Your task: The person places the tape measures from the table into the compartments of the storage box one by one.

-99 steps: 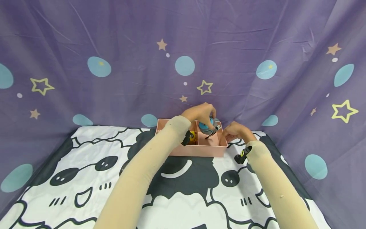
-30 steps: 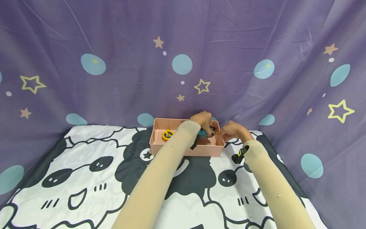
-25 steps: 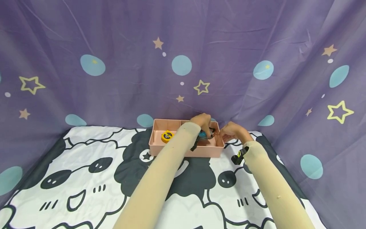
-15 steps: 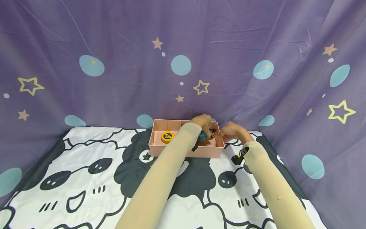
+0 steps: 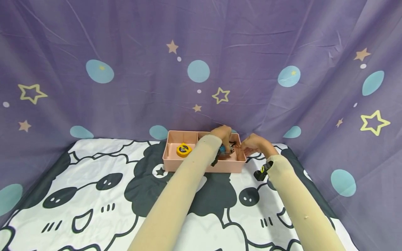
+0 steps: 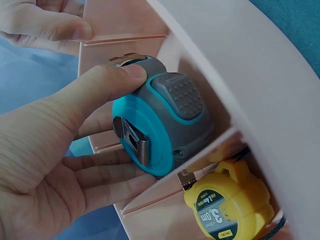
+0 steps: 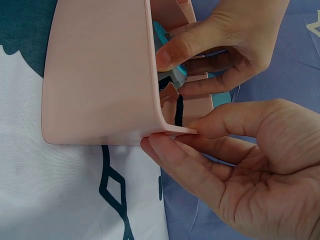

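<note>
A pink divided box stands at the back of the cloth-covered surface. In its right compartment, my left hand grips a grey and teal tape measure. The thumb lies on the tape measure's top near the metal hook, while the fingers reach beneath and behind it. The right wrist view shows a black strap hanging beside it. My right hand pinches the box's right end wall between thumb and fingers. A smaller yellow tape measure lies in the compartment to the left, beyond the divider.
A purple curtain with stars and dots hangs right behind the box. The white and black cartoon cloth spreads in front and to both sides. My left sleeve crosses over the box's front wall.
Since the earliest frame, my left hand has lowered the grey and teal tape measure deeper into the right compartment. In the last second both hands stay nearly still; the right keeps hold of the wall.
</note>
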A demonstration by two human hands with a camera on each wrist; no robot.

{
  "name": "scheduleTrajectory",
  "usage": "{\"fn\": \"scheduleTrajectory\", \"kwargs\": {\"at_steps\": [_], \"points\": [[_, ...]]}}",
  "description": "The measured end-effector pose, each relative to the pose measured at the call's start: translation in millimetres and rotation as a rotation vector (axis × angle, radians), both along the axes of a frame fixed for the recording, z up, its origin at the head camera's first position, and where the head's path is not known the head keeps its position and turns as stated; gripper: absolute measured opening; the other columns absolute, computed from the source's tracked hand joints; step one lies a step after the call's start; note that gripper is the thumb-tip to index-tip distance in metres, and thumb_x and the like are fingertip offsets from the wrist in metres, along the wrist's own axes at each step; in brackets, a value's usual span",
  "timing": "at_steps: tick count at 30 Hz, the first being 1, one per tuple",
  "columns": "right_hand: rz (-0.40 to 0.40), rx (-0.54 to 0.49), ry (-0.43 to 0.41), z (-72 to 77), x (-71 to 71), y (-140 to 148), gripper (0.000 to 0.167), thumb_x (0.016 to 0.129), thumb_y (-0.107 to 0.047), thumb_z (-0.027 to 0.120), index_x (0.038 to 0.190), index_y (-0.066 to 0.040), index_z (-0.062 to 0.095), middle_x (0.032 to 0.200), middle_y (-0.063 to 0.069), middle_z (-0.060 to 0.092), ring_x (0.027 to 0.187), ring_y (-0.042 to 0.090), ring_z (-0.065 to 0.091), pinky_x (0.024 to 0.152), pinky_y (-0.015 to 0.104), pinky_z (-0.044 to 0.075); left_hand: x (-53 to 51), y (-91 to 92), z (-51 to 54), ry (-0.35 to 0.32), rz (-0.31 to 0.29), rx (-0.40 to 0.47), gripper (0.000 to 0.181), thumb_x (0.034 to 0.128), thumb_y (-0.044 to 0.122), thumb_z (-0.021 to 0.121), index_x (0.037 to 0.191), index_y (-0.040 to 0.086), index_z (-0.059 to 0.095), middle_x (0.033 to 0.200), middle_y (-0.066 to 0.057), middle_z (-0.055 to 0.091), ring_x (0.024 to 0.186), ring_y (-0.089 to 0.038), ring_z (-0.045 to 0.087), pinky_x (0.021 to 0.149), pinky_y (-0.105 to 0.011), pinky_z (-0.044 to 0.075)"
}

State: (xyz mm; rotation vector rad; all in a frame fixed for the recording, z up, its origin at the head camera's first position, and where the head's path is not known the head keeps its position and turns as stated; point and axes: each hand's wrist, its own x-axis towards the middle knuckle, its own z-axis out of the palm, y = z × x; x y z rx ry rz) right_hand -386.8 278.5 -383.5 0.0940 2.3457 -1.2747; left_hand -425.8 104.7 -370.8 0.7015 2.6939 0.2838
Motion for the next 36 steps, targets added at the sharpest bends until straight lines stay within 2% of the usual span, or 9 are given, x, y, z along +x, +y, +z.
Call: {"fn": "scheduleTrajectory", "kwargs": {"at_steps": [8,14,17,24,28,32,36], "points": [[0.002,-0.009,0.0,-1.4,0.0,0.0,0.013,0.085,0.006,0.058,0.094,0.012,0.065,0.086,0.019,0.073,0.075,0.025,0.072,0.077,0.039,0.062,-1.6,-1.3,-3.7,-0.027,0.018,-0.002,0.031,0.0765,0.029,0.091,0.083,0.013,0.065,0.08,0.003,0.058,0.07,-0.013,0.053,0.06,-0.027,0.045],[0.003,0.014,0.005,-1.2,0.3,-1.1,0.015,0.086,0.004,0.059,0.097,0.012,0.064,0.089,0.021,0.072,0.076,0.025,0.071,0.081,0.042,0.062,-0.5,-2.5,-6.0,-0.017,0.027,0.009,0.042,0.0764,0.031,0.091,0.106,0.011,0.069,0.088,0.003,0.057,0.075,-0.013,0.053,0.062,-0.028,0.044],[-0.002,0.014,0.006,-0.8,0.7,-2.3,0.016,0.087,0.004,0.059,0.098,0.012,0.064,0.09,0.022,0.072,0.077,0.025,0.071,0.08,0.041,0.062,0.4,-2.7,-7.2,-0.001,0.022,0.005,0.045,0.0763,0.031,0.091,0.109,0.01,0.069,0.09,0.003,0.058,0.076,-0.013,0.052,0.065,-0.027,0.045],[-0.005,-0.011,0.005,-0.6,1.3,-3.4,0.022,0.088,0.003,0.057,0.104,0.017,0.063,0.083,0.019,0.071,0.073,0.023,0.071,0.074,0.037,0.063,0.9,-2.2,-8.3,0.014,0.032,-0.016,0.042,0.0755,0.03,0.092,0.107,0.011,0.072,0.094,0.003,0.062,0.078,-0.012,0.052,0.069,-0.027,0.047],[-0.009,-0.01,0.008,-0.8,1.8,-2.9,0.024,0.088,0.003,0.057,0.106,0.018,0.062,0.084,0.019,0.072,0.073,0.023,0.071,0.075,0.038,0.063,0.2,-2.2,-8.0,-0.002,0.027,-0.014,0.033,0.0758,0.028,0.091,0.097,0.011,0.073,0.089,0.003,0.06,0.075,-0.012,0.051,0.066,-0.025,0.046],[-0.009,0.003,0.009,-0.8,0.9,-1.3,0.015,0.087,0.003,0.058,0.097,0.013,0.064,0.085,0.02,0.071,0.074,0.024,0.071,0.076,0.038,0.062,-1.9,-1.1,-9.5,-0.021,0.035,0.007,0.03,0.0743,0.026,0.092,0.092,0.012,0.072,0.089,0.003,0.06,0.074,-0.013,0.051,0.064,-0.025,0.046],[-0.01,0.015,0.011,0.3,0.9,-0.1,0.008,0.085,0.004,0.059,0.088,0.008,0.065,0.088,0.022,0.072,0.076,0.026,0.071,0.079,0.04,0.062,-2.2,-0.1,-9.9,-0.029,0.038,0.024,0.032,0.0739,0.025,0.093,0.096,0.011,0.073,0.091,0.002,0.061,0.075,-0.013,0.051,0.065,-0.026,0.046]]}}
